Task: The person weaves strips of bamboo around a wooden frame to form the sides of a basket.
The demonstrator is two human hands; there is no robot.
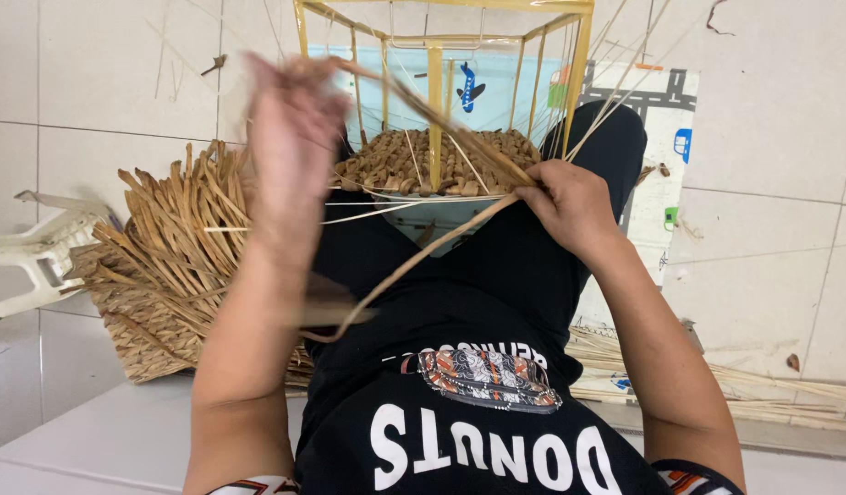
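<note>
Your right hand [570,206] pinches a strand [414,261] against the basket [432,165] rim — the weave sits just beyond your knuckles, inside the yellow frame [435,101]. Your left hand [290,137] is raised and blurred, fingers closed around the strand's far end — bundle [175,238] lies outside that wrist.

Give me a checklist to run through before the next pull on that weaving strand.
1. Right hand pinches the strand at the woven base: ok.
2. Left hand grip on the strand's far end: cannot tell, the hand is blurred.
3. Yellow frame stands upright over the lap: ok.
4. Strand runs free, with no snag on the thin stakes: cannot tell.
5. Spare strands in the woven basket lie beside the left arm: ok.
</note>
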